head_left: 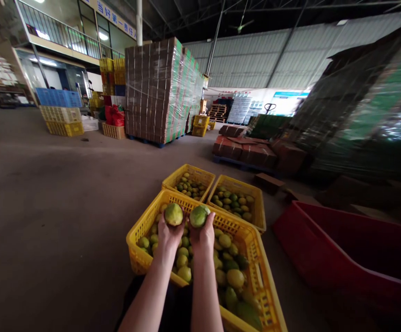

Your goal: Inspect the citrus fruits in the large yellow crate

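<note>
My left hand (169, 233) is closed around a yellow-green lemon (173, 214). In my right hand (203, 234) sits a greener lemon (199, 216), gripped from below and the side. Both fruits are raised side by side, a small gap apart, over a large yellow plastic crate (261, 276). Many loose lemons (235, 278), from yellow to dark green, lie in that crate, some hidden under my forearms. Just beyond it stand two smaller-looking yellow crates, the left one (200, 171) and the right one (261, 210), each holding more lemons.
A red tub (325, 240) stands to the right. Flattened brown cartons (256, 154) lie on a blue pallet farther back. Tall wrapped carton stacks (148, 92) rise behind, and stacked crates (60, 113) stand at the far left. Grey concrete floor (65, 207) extends to the left.
</note>
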The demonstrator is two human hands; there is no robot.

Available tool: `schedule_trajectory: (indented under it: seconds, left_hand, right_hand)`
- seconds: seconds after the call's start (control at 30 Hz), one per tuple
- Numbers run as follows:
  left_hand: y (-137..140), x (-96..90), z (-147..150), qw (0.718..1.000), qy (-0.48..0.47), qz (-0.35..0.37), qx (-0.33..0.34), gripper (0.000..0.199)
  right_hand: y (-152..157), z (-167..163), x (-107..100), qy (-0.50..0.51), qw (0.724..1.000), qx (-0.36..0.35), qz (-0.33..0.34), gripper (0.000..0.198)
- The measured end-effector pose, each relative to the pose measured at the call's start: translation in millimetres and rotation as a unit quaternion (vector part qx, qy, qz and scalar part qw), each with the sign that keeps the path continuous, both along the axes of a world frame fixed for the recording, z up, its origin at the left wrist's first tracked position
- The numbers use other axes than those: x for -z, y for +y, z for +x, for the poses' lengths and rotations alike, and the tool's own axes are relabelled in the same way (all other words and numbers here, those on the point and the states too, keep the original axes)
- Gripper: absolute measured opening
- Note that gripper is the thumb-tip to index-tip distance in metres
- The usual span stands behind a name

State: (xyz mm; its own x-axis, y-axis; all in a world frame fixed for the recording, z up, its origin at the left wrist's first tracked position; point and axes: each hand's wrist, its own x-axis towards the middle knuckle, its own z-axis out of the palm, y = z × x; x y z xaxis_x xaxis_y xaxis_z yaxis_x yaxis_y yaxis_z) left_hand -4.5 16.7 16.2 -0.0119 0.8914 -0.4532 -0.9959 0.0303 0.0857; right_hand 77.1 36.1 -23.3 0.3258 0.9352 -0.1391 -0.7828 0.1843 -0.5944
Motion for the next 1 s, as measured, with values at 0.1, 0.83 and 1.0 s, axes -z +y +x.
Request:
schedule_trajectory:
  seconds: [0.1,0.83,1.0]
  left_hand:
    - [-4.4,-3.9,7.1,1.0,0.006,0.014,0.022,0.023]
    - [-8.1,11.7,59.6,0.993,-0.049,-0.079,0.076,0.018]
    - [-9.7,7.0,54.5,0.996,-0.068,-0.026,0.057,0.025]
  right_hand:
    - [-2.2,4.2,-4.1,0.009,0.999,-0.02,-0.025,0.054]
    - [-48.9,64.5,-50.8,0.068,0.996,0.023,-0.057,0.023]
    - [-45.6,54.4,-47.6,0.08,0.993,-0.001,-0.091,0.022]
